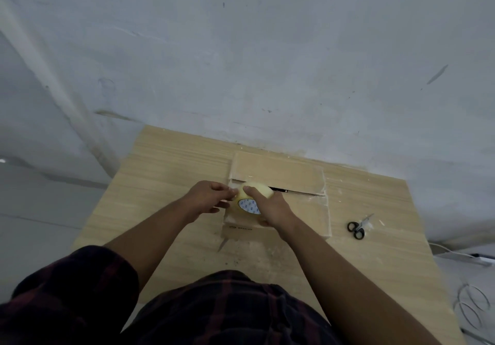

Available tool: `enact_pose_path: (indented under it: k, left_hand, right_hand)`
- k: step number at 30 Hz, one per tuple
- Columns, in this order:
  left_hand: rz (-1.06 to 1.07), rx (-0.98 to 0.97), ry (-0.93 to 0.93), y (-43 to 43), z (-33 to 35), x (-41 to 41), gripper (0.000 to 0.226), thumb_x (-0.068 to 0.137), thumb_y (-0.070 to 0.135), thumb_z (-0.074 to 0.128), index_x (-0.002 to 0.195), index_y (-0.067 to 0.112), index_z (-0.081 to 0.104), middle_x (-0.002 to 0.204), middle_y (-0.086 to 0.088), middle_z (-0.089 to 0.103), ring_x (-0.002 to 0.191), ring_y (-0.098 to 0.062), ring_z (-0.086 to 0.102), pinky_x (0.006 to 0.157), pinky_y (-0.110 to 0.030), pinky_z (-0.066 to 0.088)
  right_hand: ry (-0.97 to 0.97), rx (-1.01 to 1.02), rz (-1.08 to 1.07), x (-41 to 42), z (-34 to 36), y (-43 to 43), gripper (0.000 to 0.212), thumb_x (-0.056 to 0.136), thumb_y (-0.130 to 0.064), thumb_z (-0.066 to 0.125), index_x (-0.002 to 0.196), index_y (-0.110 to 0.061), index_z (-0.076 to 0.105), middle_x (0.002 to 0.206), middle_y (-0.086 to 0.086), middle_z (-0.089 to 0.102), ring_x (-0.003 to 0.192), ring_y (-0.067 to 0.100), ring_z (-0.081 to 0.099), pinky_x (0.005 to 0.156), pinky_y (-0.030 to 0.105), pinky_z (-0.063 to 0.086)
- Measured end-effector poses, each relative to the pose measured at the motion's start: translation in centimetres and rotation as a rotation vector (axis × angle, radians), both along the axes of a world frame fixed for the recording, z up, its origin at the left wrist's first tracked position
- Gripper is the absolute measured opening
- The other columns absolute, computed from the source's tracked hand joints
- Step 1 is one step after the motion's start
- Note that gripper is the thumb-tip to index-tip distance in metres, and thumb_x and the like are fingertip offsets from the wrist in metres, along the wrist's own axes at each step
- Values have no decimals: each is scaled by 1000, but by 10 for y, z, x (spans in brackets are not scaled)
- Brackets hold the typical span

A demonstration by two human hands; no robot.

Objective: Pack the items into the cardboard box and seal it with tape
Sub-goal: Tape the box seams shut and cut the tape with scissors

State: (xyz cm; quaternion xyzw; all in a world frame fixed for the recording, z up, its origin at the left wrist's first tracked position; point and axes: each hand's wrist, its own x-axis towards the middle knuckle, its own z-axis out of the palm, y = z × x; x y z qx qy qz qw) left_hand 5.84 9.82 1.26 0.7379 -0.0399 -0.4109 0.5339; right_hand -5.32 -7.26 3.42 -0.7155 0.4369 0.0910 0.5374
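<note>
A tape roll (247, 202) is gripped by the right hand (274, 209) over the cardboard box (284, 175), its edge pinched by the left hand (210, 197); scissors (357, 229) are seen alongside.

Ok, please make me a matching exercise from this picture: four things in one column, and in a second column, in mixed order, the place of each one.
Things
1. tape roll
2. scissors
3. cardboard box
4. white cable

Places
A. lying on the table, right of the cardboard box, touched by no hand
B. held between the left hand and the right hand
C. off the table, past its right edge
D. standing on the table, flaps folded down, under both hands

Pairs: 1-B, 2-A, 3-D, 4-C
</note>
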Motion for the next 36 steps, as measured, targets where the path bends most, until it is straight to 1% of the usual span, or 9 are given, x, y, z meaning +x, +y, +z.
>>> enact_pose_path:
  k: [3,5,10,12,17,21,26,33,36]
  left_hand:
    - [25,12,-52,1,0,0,25,90,43,82,101,20,83,93,7,82,94,-15,75,77,-30,52]
    - [53,14,-80,3,-1,2,22,89,41,84,96,21,85,90,8,82,94,-13,71,78,-29,52]
    - [99,-9,-166,14,3,21,8,86,31,86,84,23,86,86,11,81,96,1,68,93,-27,47]
    - [54,1,-225,16,5,27,9,86,31,85,85,22,87,87,12,81,98,-1,71,93,-27,49]
    - [66,-50,-153,32,0,44,5,87,22,81,88,21,86,93,11,82,104,-3,72,101,-27,49]
    - [99,-91,-99,48,-10,49,15,89,32,83,93,18,85,92,5,82,105,-2,69,92,-24,43]
    - [141,-116,-114,43,-21,45,16,89,35,83,93,19,85,89,3,82,99,-4,73,94,-27,47]
    - [165,-124,-189,33,-19,61,19,86,40,85,90,22,85,85,7,81,94,-5,76,100,-32,55]
    - [187,-156,-185,26,-13,65,21,88,38,85,89,18,84,83,6,81,87,2,74,86,-20,52]
  right_hand:
    - [-11,-57,-18,3,5,4,66,70,-74,80,99,-15,75,94,-1,71,83,16,68,71,35,53]
    - [-7,-97,-46,6,6,10,61,69,-71,81,85,-12,74,82,0,67,72,17,63,64,34,47]
    - [81,-436,3,16,5,19,106,62,-76,79,139,-10,50,136,12,47,113,32,60,89,40,55]
    - [29,-503,25,19,8,19,100,66,-71,83,140,-16,43,135,10,39,114,32,55,94,42,54]
    - [10,-258,114,20,12,22,105,69,-76,84,146,-23,35,135,2,52,116,23,58,96,40,54]
    - [-32,-199,90,21,13,30,81,78,-64,83,137,-31,38,130,-1,56,110,19,61,94,41,55]
    - [19,-234,-14,27,8,34,108,69,-69,85,150,-16,39,134,2,55,115,25,59,93,42,55]
    - [78,-451,56,55,41,28,89,67,-79,79,116,-5,65,112,7,67,92,24,64,70,36,50]
    - [124,-378,92,64,65,17,81,62,-82,79,91,-7,72,98,8,71,82,24,72,75,44,64]
